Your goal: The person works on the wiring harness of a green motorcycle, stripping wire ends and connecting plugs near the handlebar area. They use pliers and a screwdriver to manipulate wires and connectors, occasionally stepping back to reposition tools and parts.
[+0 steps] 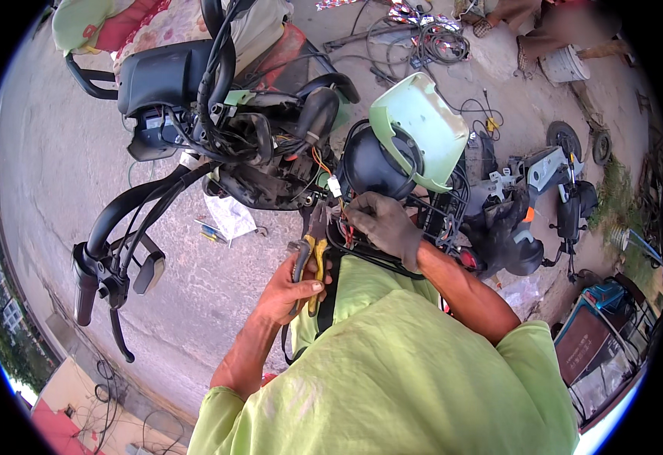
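My bare left hand (pixel 292 294) grips a pair of pliers (pixel 317 259) with yellow and black handles, their jaws pointing away from me toward the wiring. In a dark grey glove, my right hand (pixel 386 225) has its fingers bent together at thin red wires (pixel 347 232) just right of the jaws. Whether the jaws touch a wire is too small to tell. Just beyond, a white connector (pixel 335 186) hangs on orange and yellow wires. A black rounded housing (pixel 377 165) with a light green cowl (pixel 431 121) sits past my right hand.
Partly stripped scooter handlebars (pixel 111 220) with black cables stand at the left. A white cloth (pixel 231 217) and small tools (pixel 211 230) lie on the concrete. Coiled cables (pixel 443 44) are at the back, near another person's foot (pixel 483 29). A second scooter (pixel 547 171) lies at the right.
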Motion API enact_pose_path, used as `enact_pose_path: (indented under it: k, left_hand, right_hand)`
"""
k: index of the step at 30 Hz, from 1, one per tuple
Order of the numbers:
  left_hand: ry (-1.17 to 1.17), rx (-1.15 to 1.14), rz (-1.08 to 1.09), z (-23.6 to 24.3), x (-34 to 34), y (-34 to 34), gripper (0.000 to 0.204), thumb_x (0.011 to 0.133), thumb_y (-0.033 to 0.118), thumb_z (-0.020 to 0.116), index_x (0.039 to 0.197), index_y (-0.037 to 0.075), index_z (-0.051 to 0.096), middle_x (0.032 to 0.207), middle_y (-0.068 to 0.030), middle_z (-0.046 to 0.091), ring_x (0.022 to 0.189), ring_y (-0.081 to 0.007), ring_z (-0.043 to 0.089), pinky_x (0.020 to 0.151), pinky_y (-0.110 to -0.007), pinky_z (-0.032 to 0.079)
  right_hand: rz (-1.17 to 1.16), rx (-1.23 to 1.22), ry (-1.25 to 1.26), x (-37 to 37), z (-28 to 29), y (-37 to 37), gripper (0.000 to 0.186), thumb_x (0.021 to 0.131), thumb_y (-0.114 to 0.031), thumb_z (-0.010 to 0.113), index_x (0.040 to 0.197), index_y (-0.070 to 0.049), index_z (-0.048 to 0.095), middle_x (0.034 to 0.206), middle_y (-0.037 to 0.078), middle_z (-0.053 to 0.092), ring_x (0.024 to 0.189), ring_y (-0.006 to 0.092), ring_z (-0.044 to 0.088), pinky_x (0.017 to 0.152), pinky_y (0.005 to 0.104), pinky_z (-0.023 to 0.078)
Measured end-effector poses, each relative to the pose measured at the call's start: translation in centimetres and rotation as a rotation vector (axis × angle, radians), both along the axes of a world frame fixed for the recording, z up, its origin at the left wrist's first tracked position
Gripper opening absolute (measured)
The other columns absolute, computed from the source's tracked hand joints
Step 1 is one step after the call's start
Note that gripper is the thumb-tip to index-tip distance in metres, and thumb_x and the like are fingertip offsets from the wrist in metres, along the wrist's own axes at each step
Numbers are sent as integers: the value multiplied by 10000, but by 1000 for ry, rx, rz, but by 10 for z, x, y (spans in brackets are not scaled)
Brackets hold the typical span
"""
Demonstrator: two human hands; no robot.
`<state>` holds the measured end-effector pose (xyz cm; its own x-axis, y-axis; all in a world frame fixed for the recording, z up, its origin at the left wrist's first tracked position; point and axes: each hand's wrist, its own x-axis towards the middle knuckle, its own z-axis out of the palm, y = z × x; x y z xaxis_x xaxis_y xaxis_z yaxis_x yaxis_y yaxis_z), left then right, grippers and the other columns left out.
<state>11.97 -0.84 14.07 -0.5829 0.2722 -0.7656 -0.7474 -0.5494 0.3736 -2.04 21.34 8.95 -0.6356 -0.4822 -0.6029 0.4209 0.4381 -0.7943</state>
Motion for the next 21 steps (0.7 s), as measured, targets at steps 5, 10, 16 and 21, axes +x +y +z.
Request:
enact_pose_path:
  k: [5, 10, 16, 21]
  left_hand:
    - [-4, -350, -403, 6, -16, -1, 323, 825, 21, 772, 1079, 46, 574, 1006, -55, 649, 855, -125, 605, 757, -276, 500]
    - [207, -539, -562, -4, -28, -4, 318, 846, 49, 749, 1116, 24, 583, 1006, -46, 647, 895, -130, 577, 816, -294, 476]
    - [226, -629, -692, -3, -35, -9, 326, 845, 124, 747, 1121, 22, 606, 1035, -104, 648, 972, -204, 613, 908, -354, 478]
    - [329, -855, -793, 13, -50, -3, 269, 839, 125, 749, 1053, 39, 610, 932, -119, 609, 892, -218, 592, 853, -371, 484]
  right_hand:
    - [-14, 13, -22, 2, 0, -1, 264, 965, -217, 618, 1095, 11, 648, 813, 24, 628, 679, 87, 537, 602, 281, 465]
    - [-43, 100, -27, 1, 7, -2, 250, 934, -228, 654, 1034, 0, 678, 874, 101, 717, 806, 178, 677, 767, 335, 537]
    - [-87, 69, 101, 6, 6, -2, 223, 932, -223, 668, 1002, -12, 666, 841, 90, 719, 767, 167, 685, 722, 326, 543]
    - [-133, 41, 229, 10, 6, -2, 230, 929, -228, 679, 989, -7, 660, 787, 93, 707, 696, 194, 689, 670, 337, 539]
